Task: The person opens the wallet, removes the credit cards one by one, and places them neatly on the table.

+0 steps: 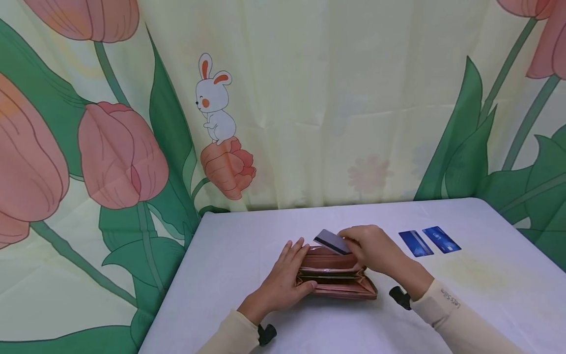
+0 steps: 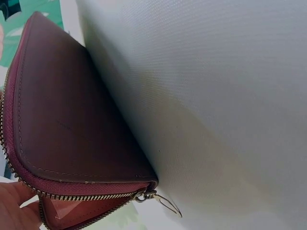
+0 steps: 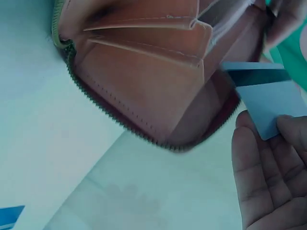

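Note:
A brown zip-around wallet [image 1: 338, 287] stands unzipped on the table, its divided inside showing. My left hand [image 1: 283, 278] holds its left end, thumb over the near edge and fingers toward the far panel. In the left wrist view, the wallet's dark outer side [image 2: 72, 110] and zip pull [image 2: 168, 203] appear. Between thumb and fingers, my right hand [image 1: 371, 248] pinches a grey card [image 1: 331, 241] with a dark stripe. The card slants at the wallet's far panel; in the right wrist view the card [image 3: 273, 105] overlaps the zipped rim.
Two blue cards lie on the table right of the wallet, one with a pale stripe [image 1: 415, 243] and one with white lettering [image 1: 442, 239]. Behind the white-covered table [image 1: 212, 255] hangs a curtain [image 1: 309, 98] printed with tulips and a rabbit.

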### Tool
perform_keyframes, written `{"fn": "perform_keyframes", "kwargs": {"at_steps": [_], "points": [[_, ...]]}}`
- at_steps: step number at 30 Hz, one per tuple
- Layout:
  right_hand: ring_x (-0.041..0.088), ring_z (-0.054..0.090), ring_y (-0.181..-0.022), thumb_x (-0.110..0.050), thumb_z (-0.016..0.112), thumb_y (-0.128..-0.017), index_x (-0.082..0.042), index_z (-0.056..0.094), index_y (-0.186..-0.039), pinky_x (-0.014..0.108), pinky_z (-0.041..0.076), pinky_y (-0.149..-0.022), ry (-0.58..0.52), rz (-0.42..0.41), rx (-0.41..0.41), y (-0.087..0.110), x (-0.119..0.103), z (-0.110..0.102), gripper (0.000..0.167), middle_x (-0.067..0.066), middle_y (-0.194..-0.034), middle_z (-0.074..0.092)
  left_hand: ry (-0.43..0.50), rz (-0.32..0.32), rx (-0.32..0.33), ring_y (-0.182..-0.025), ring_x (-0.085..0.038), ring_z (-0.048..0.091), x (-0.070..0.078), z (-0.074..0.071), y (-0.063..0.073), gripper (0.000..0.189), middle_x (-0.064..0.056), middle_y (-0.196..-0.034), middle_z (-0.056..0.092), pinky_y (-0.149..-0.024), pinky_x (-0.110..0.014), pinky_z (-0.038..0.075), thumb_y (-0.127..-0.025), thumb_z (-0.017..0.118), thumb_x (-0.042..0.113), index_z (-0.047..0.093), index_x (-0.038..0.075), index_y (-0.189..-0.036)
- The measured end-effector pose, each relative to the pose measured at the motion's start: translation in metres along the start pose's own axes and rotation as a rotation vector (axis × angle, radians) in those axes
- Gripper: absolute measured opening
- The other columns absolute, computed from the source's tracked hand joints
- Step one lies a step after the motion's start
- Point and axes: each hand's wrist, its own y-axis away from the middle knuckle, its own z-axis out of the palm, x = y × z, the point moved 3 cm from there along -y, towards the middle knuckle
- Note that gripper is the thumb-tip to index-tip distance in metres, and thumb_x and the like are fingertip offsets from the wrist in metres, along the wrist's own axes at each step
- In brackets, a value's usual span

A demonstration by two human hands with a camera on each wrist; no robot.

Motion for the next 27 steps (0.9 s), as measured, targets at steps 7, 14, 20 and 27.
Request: {"fn": "perform_keyframes", "kwargs": {"at_steps": [7, 14, 20, 27], "points": [[0.011, 0.067, -0.073, 0.003, 0.071, -0.093, -0.001, 0.077, -0.111, 0.028, 0.056, -0.060, -0.093, 0.117, 0.123, 0.015, 0.025, -0.024, 0.019, 0.010, -0.095, 0.078, 0.001, -0.001, 0.002, -0.161, -0.032, 0.005, 0.001, 0.002, -0.001, 0.085, -0.002, -0.175, 0.016, -0.124, -0.062, 0.022, -0.097, 0.068, 0.044, 0.028, 0.015, -0.166], [0.025, 0.073, -0.077, -0.002, 0.065, -0.100, 0.008, 0.068, -0.126, 0.037, 0.062, -0.063, -0.180, 0.401, 0.115, 0.039, 0.061, -0.042, 0.028, 0.021, -0.098, 0.075, 0.013, -0.012, -0.003, -0.162, -0.031, 0.004, 0.001, 0.002, -0.002, 0.085, 0.001, -0.175, 0.014, -0.123, -0.062, 0.022, -0.096, 0.068, 0.044, 0.028, 0.016, -0.166], [0.030, 0.074, -0.080, -0.007, 0.061, -0.101, 0.011, 0.062, -0.130, 0.042, 0.064, -0.068, -0.194, 0.578, 0.092, 0.064, 0.094, -0.049, 0.034, 0.025, -0.103, 0.071, 0.027, -0.018, -0.004, -0.162, -0.030, 0.003, 0.000, 0.000, 0.000, 0.085, 0.001, -0.175, 0.013, -0.123, -0.063, 0.022, -0.097, 0.067, 0.045, 0.026, 0.018, -0.167], [0.025, 0.070, -0.080, -0.007, 0.058, -0.101, 0.015, 0.058, -0.133, 0.033, 0.063, -0.067, -0.236, 0.709, 0.020, 0.096, 0.126, -0.051, 0.038, 0.037, -0.118, 0.064, 0.026, 0.000, 0.004, -0.161, -0.033, 0.004, 0.001, -0.001, -0.001, 0.085, -0.005, -0.175, 0.015, -0.122, -0.065, 0.022, -0.097, 0.067, 0.044, 0.027, 0.015, -0.166]]}}
